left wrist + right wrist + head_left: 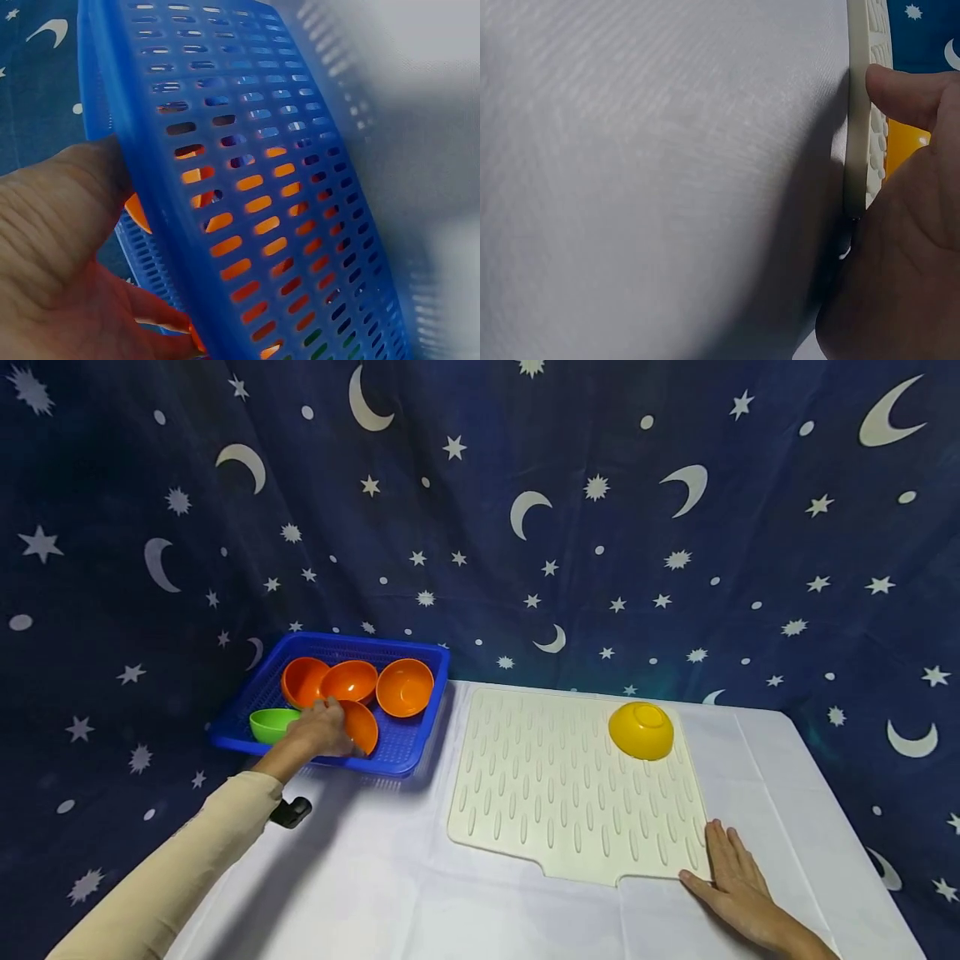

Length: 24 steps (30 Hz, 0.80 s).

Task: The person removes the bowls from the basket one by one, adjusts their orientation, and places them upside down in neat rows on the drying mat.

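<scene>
My left hand (pixel 326 731) reaches over the near side of a blue perforated basket (pixel 429 725) and grips the rim of an orange bowl (pixel 363 727), which stands tilted inside. In the left wrist view the basket's wall (pixel 187 225) hides most of that bowl. Beside the hand, a green bowl (pixel 268 725) leans in the left part of the basket. On the right, my right hand (pixel 738 893) rests with fingers extended at the near right corner of a cream ridged drying mat (pixel 525 777). Its thumb (pixel 900 90) touches the mat's edge in the right wrist view.
Three more orange bowls (pixel 405 687) lie along the back of the basket. An upside-down yellow bowl (pixel 641 732) sits at the mat's back right. The table has a white cloth (pixel 360 877); a dark curtain (pixel 480 527) with moons and stars hangs behind it.
</scene>
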Each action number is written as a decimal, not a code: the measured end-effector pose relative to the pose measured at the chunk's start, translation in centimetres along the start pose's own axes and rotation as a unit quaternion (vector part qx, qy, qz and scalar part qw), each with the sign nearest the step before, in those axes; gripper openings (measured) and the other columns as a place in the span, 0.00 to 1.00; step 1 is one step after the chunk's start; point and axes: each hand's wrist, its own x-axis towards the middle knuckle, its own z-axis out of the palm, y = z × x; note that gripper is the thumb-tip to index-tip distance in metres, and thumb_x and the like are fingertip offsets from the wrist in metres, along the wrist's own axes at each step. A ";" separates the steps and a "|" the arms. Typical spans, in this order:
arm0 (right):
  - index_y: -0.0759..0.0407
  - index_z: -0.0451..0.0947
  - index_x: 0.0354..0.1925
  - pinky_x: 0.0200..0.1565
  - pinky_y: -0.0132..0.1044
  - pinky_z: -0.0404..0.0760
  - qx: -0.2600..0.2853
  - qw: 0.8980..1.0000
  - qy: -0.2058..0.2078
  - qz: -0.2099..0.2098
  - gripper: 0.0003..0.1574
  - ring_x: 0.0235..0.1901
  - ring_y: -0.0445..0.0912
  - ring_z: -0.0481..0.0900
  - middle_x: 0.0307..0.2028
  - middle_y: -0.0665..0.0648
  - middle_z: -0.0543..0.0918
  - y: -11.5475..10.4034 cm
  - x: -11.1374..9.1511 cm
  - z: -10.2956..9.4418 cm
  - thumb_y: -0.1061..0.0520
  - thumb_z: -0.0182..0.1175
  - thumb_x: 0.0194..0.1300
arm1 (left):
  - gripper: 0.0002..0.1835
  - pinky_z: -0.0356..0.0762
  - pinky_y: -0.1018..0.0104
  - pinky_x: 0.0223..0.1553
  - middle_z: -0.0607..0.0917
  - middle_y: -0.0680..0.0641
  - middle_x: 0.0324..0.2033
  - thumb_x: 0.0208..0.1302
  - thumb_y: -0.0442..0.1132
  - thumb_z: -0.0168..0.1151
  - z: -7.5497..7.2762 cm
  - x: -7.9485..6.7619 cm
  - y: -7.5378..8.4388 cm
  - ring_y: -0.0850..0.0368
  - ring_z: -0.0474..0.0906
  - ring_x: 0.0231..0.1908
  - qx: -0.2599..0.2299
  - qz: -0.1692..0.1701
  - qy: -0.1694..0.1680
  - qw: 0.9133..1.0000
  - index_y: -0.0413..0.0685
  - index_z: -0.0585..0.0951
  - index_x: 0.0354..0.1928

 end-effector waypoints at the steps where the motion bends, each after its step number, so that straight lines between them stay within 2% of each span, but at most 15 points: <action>1: 0.83 0.26 0.73 0.63 0.66 0.13 0.001 1.000 0.000 0.000 0.64 0.71 0.71 0.14 0.72 0.85 0.30 -0.1 0.0 0.0 0.43 0.55 0.74 | 0.63 0.69 0.30 0.55 0.62 0.17 0.63 0.52 0.55 0.78 0.1 0.0 -0.1 0.21 0.62 0.62 -0.002 0.001 -0.001 1.000 0.15 0.51 0.70; 4: 0.83 0.26 0.72 0.63 0.66 0.13 0.002 1.000 0.001 0.002 0.64 0.71 0.72 0.14 0.72 0.85 0.30 -0.2 0.0 0.1 0.43 0.56 0.74 | 0.64 0.69 0.30 0.56 0.58 0.17 0.65 0.52 0.53 0.79 0.6 0.1 -0.3 0.21 0.60 0.63 -0.010 0.001 0.000 1.000 0.17 0.50 0.72; 10: 0.83 0.26 0.72 0.63 0.68 0.15 0.008 1.000 -0.001 0.008 0.64 0.71 0.71 0.14 0.72 0.85 0.30 -0.3 0.0 0.1 0.43 0.56 0.73 | 0.60 0.71 0.31 0.54 0.55 0.18 0.65 0.50 0.50 0.80 1.2 0.5 -0.7 0.21 0.57 0.62 -0.031 -0.011 0.005 0.999 0.20 0.54 0.70; 17: 0.83 0.27 0.72 0.63 0.69 0.16 0.002 1.000 0.013 -0.003 0.63 0.71 0.72 0.15 0.71 0.86 0.31 -0.4 -0.1 0.0 0.45 0.56 0.74 | 0.61 0.71 0.32 0.55 0.62 0.19 0.58 0.49 0.51 0.81 1.8 1.0 -1.0 0.22 0.61 0.60 -0.060 -0.008 0.013 0.998 0.18 0.55 0.69; 24: 0.83 0.26 0.72 0.63 0.69 0.15 0.004 1.000 0.004 0.012 0.64 0.71 0.72 0.14 0.72 0.85 0.30 -0.5 0.2 0.2 0.44 0.56 0.73 | 0.61 0.72 0.35 0.54 0.68 0.21 0.54 0.44 0.55 0.83 2.2 1.2 -1.6 0.26 0.67 0.54 -0.056 0.011 0.061 0.996 0.15 0.59 0.63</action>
